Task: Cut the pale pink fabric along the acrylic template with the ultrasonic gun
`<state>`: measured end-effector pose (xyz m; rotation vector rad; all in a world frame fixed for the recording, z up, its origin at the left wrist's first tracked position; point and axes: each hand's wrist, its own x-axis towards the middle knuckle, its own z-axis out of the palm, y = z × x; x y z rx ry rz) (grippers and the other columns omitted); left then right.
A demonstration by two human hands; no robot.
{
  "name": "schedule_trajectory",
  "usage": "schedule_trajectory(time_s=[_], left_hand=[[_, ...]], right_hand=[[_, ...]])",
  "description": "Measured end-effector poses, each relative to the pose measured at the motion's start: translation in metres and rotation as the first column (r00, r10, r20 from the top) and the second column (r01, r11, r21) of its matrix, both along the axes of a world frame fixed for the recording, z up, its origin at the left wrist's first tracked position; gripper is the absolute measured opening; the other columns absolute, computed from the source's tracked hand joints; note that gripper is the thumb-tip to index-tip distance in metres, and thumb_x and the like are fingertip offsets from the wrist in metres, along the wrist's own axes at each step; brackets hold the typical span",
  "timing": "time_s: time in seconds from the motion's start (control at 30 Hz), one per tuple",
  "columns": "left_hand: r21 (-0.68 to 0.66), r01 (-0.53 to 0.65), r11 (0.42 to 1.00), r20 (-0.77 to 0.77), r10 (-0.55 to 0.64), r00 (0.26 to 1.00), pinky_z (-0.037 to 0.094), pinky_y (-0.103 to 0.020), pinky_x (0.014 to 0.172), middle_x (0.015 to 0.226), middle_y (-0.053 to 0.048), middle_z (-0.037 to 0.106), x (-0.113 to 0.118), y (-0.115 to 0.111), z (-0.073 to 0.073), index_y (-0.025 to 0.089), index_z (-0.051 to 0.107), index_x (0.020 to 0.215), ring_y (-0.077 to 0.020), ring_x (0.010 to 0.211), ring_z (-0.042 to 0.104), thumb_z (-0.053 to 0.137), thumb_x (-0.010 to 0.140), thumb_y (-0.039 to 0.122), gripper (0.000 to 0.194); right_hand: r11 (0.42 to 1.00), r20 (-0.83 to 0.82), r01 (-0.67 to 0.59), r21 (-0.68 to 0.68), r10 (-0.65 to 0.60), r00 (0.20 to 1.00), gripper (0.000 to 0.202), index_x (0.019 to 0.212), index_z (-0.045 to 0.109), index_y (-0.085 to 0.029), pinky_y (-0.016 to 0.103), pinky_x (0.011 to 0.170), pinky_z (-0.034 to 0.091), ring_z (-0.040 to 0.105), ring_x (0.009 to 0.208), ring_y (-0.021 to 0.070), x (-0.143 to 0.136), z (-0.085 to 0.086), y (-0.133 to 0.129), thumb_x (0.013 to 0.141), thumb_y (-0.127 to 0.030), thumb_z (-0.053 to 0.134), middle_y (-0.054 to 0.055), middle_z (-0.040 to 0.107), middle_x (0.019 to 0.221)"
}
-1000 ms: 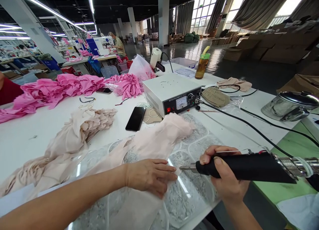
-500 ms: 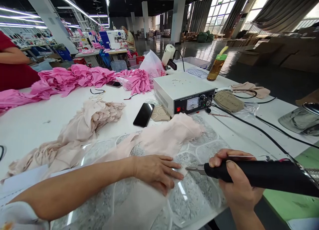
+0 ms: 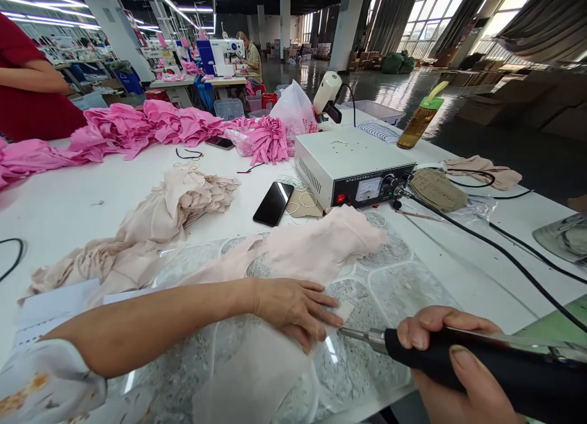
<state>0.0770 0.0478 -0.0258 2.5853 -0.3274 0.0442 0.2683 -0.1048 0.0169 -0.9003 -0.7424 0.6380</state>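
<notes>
Your left hand (image 3: 298, 308) is spreading over thin pale-pink fabric (image 3: 250, 375); your right hand (image 3: 458, 402) is gripping a black-handled tool (image 3: 532, 370), its slim metal tip (image 3: 360, 334) pointing at the left fingertips. Beyond both hands, a white metal box (image 3: 343, 152) is standing.

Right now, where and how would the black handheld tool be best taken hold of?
Probably around its thick black barrel, from the person's right, where the right hand holds it. The barrel is long and broad enough to wrap; the slim metal tip points left, toward the left hand, so that end looks best avoided.
</notes>
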Motion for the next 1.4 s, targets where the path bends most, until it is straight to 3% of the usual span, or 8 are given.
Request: schedule_trajectory(time_s=[0.23, 0.4, 0.77, 0.93, 1.1, 1.4], left_hand=[[-0.016, -0.005, 1.000, -0.096, 0.004, 0.995, 0.010, -0.027, 0.120, 0.143, 0.006, 0.049, 0.001, 0.000, 0.003, 0.027, 0.066, 0.085, -0.0157, 0.142, 0.031, 0.057, 0.095, 0.043, 0.021], [0.062, 0.020, 0.998, -0.020, -0.019, 1.000, 0.012, -0.030, 0.120, 0.140, 0.001, 0.053, 0.001, 0.001, 0.002, 0.024, 0.066, 0.087, -0.0187, 0.141, 0.035, 0.058, 0.095, 0.042, 0.021], [-0.079, -0.016, 0.997, -0.016, 0.015, 1.000, 0.017, -0.032, 0.119, 0.137, 0.001, 0.056, 0.002, 0.000, 0.007, 0.025, 0.066, 0.082, -0.0196, 0.138, 0.039, 0.054, 0.096, 0.045, 0.027], [-0.136, -0.031, 0.990, -0.013, 0.029, 0.999, 0.016, -0.030, 0.119, 0.137, 0.004, 0.056, 0.001, 0.001, 0.004, 0.027, 0.068, 0.082, -0.0182, 0.138, 0.039, 0.058, 0.094, 0.045, 0.024], [-0.150, -0.030, 0.988, -0.061, 0.021, 0.998, 0.012, -0.028, 0.120, 0.140, 0.006, 0.052, 0.001, 0.001, 0.003, 0.027, 0.069, 0.085, -0.0163, 0.141, 0.033, 0.059, 0.094, 0.043, 0.020], [-0.093, -0.020, 0.995, -0.046, 0.016, 0.999, 0.012, -0.028, 0.120, 0.139, 0.004, 0.054, 0.000, 0.001, 0.002, 0.027, 0.069, 0.086, -0.0178, 0.140, 0.036, 0.061, 0.093, 0.041, 0.018]], right_hand=[[0.999, 0.041, -0.034, 0.018, 0.033, 0.999, 0.009, 0.086, 0.058, -0.022, 0.031, 0.046, 0.051, 0.052, 0.053, 0.0121, -0.008, -0.002, 0.001, 0.080, -0.027, 0.064, 0.000, 0.053, 0.074], [0.998, 0.054, -0.064, 0.027, 0.062, 0.997, 0.008, 0.087, 0.059, -0.022, 0.031, 0.047, 0.051, 0.053, 0.053, 0.0120, -0.009, -0.004, 0.002, 0.082, -0.026, 0.063, 0.000, 0.054, 0.074], [0.990, 0.161, -0.137, 0.031, 0.130, 0.978, 0.007, 0.087, 0.057, -0.024, 0.030, 0.051, 0.054, 0.055, 0.054, 0.0121, -0.009, -0.002, 0.004, 0.084, -0.018, 0.060, 0.000, 0.058, 0.075], [0.991, 0.118, -0.129, 0.032, 0.125, 0.985, 0.008, 0.092, 0.058, -0.024, 0.031, 0.052, 0.054, 0.055, 0.056, 0.0120, -0.011, -0.003, 0.001, 0.085, -0.022, 0.059, 0.000, 0.056, 0.078], [0.986, 0.087, -0.160, 0.041, 0.156, 0.984, 0.005, 0.091, 0.058, -0.023, 0.030, 0.051, 0.054, 0.055, 0.055, 0.0113, -0.016, -0.001, 0.000, 0.086, -0.022, 0.058, 0.000, 0.055, 0.078], [0.983, 0.109, -0.183, 0.024, 0.180, 0.978, 0.005, 0.088, 0.056, -0.023, 0.031, 0.051, 0.055, 0.056, 0.054, 0.0115, -0.017, -0.003, 0.002, 0.085, -0.023, 0.060, 0.000, 0.057, 0.076]])
